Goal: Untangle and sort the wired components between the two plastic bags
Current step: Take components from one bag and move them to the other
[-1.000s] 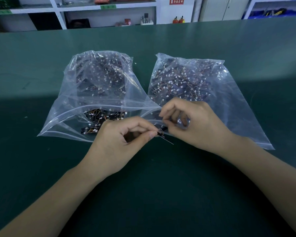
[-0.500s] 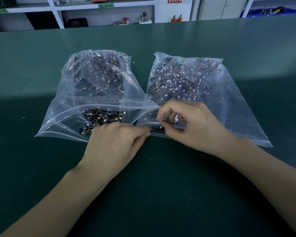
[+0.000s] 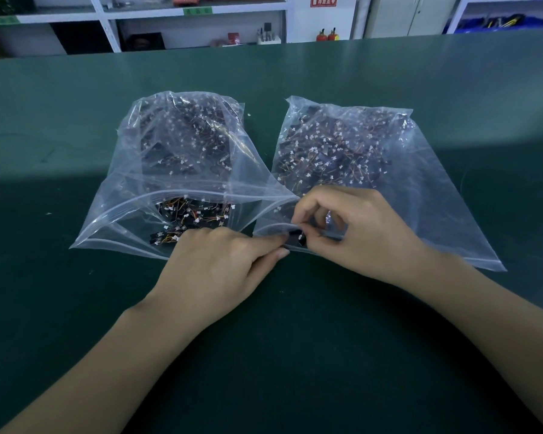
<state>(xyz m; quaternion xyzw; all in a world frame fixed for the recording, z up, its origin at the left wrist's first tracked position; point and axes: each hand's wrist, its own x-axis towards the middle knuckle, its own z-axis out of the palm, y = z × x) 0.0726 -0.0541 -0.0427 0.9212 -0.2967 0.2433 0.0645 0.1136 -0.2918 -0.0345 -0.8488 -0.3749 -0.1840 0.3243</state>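
Two clear zip bags lie side by side on the green table, mouths toward me. The left bag [image 3: 132, 214] and the right bag [image 3: 436, 195] both hold several small black parts with orange wires and white plugs. A loose heap of these wired parts [image 3: 192, 217] shows at the left bag's open mouth. Between the bags' mouths, my left hand [image 3: 220, 267] and my right hand [image 3: 364, 233] meet over one small black wired component [image 3: 297, 238]. Both pinch it with thumb and fingertips at the right bag's opening.
The green table [image 3: 295, 355] stretches wide in front of and behind the bags. White shelving [image 3: 195, 23] with small items stands beyond the far edge, and blue bins [image 3: 502, 21] sit at the back right.
Both hands moved forward with the pinched component, from just in front of the bags to the right bag's mouth. My left fingers flattened lower over it.
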